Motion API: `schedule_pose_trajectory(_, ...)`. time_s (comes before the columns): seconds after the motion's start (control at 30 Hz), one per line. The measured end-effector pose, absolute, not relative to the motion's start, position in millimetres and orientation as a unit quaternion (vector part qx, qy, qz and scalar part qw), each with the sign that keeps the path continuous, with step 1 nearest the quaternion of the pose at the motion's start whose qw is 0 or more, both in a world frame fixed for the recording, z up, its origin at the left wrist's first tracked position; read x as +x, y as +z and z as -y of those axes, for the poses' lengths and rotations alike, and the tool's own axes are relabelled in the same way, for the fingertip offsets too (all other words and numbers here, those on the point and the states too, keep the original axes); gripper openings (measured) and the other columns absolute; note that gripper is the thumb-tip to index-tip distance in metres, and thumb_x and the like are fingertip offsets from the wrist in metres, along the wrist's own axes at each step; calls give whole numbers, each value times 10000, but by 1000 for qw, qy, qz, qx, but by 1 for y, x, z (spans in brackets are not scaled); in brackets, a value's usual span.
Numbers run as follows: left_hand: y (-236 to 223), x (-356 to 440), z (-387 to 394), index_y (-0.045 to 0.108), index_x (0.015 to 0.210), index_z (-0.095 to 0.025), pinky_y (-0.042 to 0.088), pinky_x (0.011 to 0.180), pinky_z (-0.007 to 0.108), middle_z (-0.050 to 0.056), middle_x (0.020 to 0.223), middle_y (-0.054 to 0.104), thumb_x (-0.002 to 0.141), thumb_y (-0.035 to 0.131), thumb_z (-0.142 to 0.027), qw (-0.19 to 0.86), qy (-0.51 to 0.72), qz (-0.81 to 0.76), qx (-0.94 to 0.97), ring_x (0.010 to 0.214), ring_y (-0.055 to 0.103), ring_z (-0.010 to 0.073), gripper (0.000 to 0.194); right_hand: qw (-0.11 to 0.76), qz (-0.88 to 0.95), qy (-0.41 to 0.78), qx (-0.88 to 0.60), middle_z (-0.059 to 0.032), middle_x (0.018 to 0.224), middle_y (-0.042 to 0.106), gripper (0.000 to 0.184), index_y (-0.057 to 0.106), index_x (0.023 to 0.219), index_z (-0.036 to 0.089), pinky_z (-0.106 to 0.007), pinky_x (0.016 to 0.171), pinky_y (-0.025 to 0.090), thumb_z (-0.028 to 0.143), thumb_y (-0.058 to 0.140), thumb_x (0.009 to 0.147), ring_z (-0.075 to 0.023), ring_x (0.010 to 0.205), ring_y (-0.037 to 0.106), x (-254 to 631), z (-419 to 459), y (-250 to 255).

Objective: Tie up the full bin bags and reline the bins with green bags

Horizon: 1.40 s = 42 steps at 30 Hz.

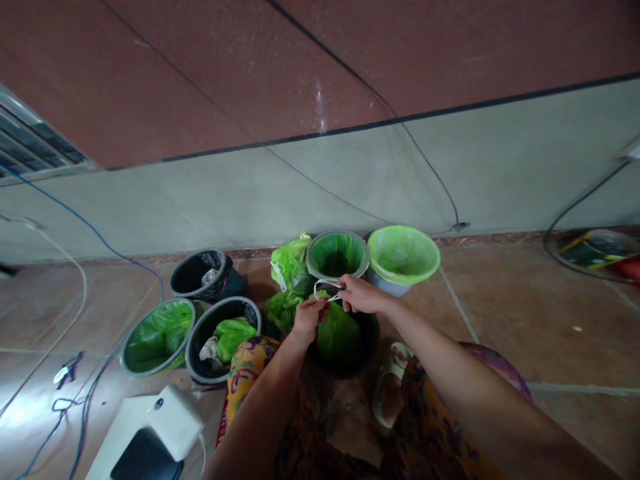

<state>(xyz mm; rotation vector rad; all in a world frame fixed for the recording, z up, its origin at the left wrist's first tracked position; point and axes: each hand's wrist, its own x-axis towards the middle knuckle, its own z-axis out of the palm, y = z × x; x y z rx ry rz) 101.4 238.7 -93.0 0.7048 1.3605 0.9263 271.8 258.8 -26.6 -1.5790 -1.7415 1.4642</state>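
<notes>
My left hand [309, 317] and my right hand [358, 295] are close together, fingers pinched on a thin white drawstring [327, 283] that forms a loop between them. Just below them, a green plastic bag [337, 333] bulges inside a dark bin [370, 337] between my feet. The drawstring appears to belong to this bag, though the join is partly hidden by my hands. Left of my hands lies another crumpled green bag [283, 310].
Against the wall stand a grey-rimmed bin with a green liner [337, 239], a light green-lined bin [404, 257] and a tied green bag [291, 263]. Several more bins [223, 340] are at the left, near a blue cable [95, 230] and a white box [175, 420].
</notes>
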Motion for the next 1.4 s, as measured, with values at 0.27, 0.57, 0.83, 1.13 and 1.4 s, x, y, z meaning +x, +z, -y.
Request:
schedule_pose_trajectory(0.27,-102,102,-242,708,697,-151,404,574,213,-16,618,644,684,660,-138,444,367,-589,567,578,556,103,51,324,561,228,-727,-103,880,726,164,631,945,141,-285,728,461,236,504,902,-184,785,650,308,-288,-12)
schedule_pose_trajectory(0.57,-84,102,-236,647,991,-177,438,614,218,-7,758,684,775,630,-148,404,288,-504,708,634,607,112,218,116,722,334,-594,-87,959,753,269,750,895,148,-246,778,463,69,509,805,-185,894,671,268,-270,-43)
schedule_pose_trajectory(0.83,-70,96,-230,633,887,-195,475,804,271,24,904,717,770,656,-148,314,230,-486,782,870,662,169,128,152,790,351,-479,-68,1045,738,381,742,1006,157,-239,808,440,37,448,795,-171,950,647,263,-269,-45)
schedule_pose_trajectory(1.13,-70,92,-229,643,929,-204,480,726,231,12,859,726,851,614,-196,293,267,-515,760,796,678,142,83,21,764,418,-491,-68,929,750,229,747,917,140,-208,602,371,146,548,804,-156,771,620,268,-266,-50)
schedule_pose_trajectory(1.4,-84,91,-228,677,907,-191,502,808,254,45,912,707,877,499,-81,213,260,-439,833,879,663,152,211,-16,763,427,-485,-114,952,746,252,756,886,110,-226,640,400,144,512,831,-179,796,624,263,-264,-59)
